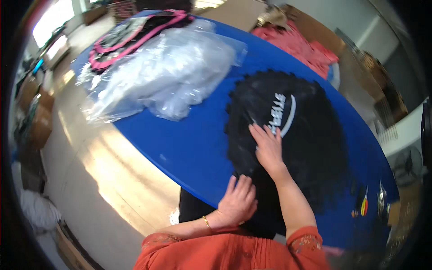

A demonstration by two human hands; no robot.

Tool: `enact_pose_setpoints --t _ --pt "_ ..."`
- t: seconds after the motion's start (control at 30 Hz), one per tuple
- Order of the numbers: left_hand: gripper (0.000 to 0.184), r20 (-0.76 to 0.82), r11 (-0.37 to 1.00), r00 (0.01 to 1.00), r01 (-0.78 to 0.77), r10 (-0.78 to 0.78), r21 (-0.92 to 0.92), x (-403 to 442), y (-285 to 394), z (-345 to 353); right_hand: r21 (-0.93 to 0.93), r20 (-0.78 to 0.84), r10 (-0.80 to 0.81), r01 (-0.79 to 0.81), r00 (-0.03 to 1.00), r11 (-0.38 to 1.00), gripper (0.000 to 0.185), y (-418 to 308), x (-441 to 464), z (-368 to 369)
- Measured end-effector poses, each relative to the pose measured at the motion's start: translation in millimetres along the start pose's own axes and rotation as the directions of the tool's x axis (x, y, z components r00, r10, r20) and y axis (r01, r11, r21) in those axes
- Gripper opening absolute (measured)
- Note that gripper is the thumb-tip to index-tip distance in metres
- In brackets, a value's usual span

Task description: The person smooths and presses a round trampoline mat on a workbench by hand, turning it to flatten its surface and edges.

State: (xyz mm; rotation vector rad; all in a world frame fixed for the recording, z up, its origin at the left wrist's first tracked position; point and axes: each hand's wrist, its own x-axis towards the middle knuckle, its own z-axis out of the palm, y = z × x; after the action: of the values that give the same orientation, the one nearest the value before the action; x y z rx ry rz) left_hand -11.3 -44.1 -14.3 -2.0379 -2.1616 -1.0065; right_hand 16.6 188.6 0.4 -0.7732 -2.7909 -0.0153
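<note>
Your right hand lies flat on a black, frill-edged cloth

At your far left, brown cardboard boxes [41, 119] stand on the floor; what is in them is too unclear to tell. Below them sits a crumpled white bundle [39, 209], and bright patches of light cross the smooth, pale floor [96, 148].

On the blue table [198, 139], which has a long, rounded edge, you have black pieces with pink binding [155, 27] that curves in loops. Just in front, partly over them, is a heap of clear plastic [180, 67], thin, glossy and creased; you cannot tell whether anything is inside it.

Your left hand [237, 200], with a gold-coloured bracelet [206, 222] at the wrist, is at the near table edge, by the near left part of the cloth. Its fingers are bent, and you cannot tell whether they pinch the fabric. Your right hand [270, 148] grips nothing: its fingers are spread, palm down, over the lower end of the white lettering [276, 110].

The black cloth [310, 121] lies spread on the right half of the table, roundish, dark and scalloped along its rim, with a curved white stripe beside the letters. Beyond the table, soft red cloth [297, 49] is heaped in folds. Farther right, a tool with a yellow and red handle [364, 206] rests on the tabletop.
</note>
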Motion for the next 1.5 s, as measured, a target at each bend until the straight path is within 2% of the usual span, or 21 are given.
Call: enact_pose_setpoints --t 0.1,0.4,0.57,0.67,0.9,1.07,1.17,1.33,1.5 --pt "0.055 -0.035 1.000 0.999 -0.001 0.001 -0.003 -5 -2 8 -0.036 0.029 -0.001 0.002 1.000 0.999 0.076 -2 10 -4" --pt "0.055 -0.031 0.999 0.999 0.013 -0.012 0.033 -9 -1 21 0.062 0.070 0.064 -0.069 0.995 0.996 0.070 -4 46 7" --pt "0.056 -0.007 1.000 1.000 0.014 -0.014 -0.003 -9 -1 21 0.027 0.089 -0.012 0.009 0.996 1.000 0.069 -25 8 -17" --pt "0.056 -0.003 1.000 1.000 0.009 -0.009 -0.006 -8 -1 14 0.044 0.139 -0.128 0.123 0.982 0.991 0.072 -33 -25 -26" --pt "0.054 -0.003 1.000 1.000 0.010 -0.010 -0.004 -6 -2 17 0.116 0.137 -0.125 0.110 0.983 0.987 0.063 -33 -86 -39" --pt "0.054 -0.019 1.000 1.000 0.002 -0.002 0.014 -7 -1 18 0.125 0.105 -0.111 0.097 0.988 0.987 0.060 -39 -81 -40" --pt "0.055 -0.055 1.000 0.998 -0.005 0.006 0.018 -7 -3 18 0.185 0.121 -0.058 0.035 0.991 0.982 0.060 -44 -73 -40" --pt "0.057 -0.114 0.999 0.993 -0.024 0.029 0.039 -7 -3 24 0.127 0.076 -0.071 0.061 0.995 0.990 0.056 -38 -94 -38" --pt "0.059 -0.117 0.999 0.993 -0.025 0.028 0.032 -5 -2 16 0.124 0.172 -0.046 0.025 0.984 0.992 0.061 -35 -130 -60"
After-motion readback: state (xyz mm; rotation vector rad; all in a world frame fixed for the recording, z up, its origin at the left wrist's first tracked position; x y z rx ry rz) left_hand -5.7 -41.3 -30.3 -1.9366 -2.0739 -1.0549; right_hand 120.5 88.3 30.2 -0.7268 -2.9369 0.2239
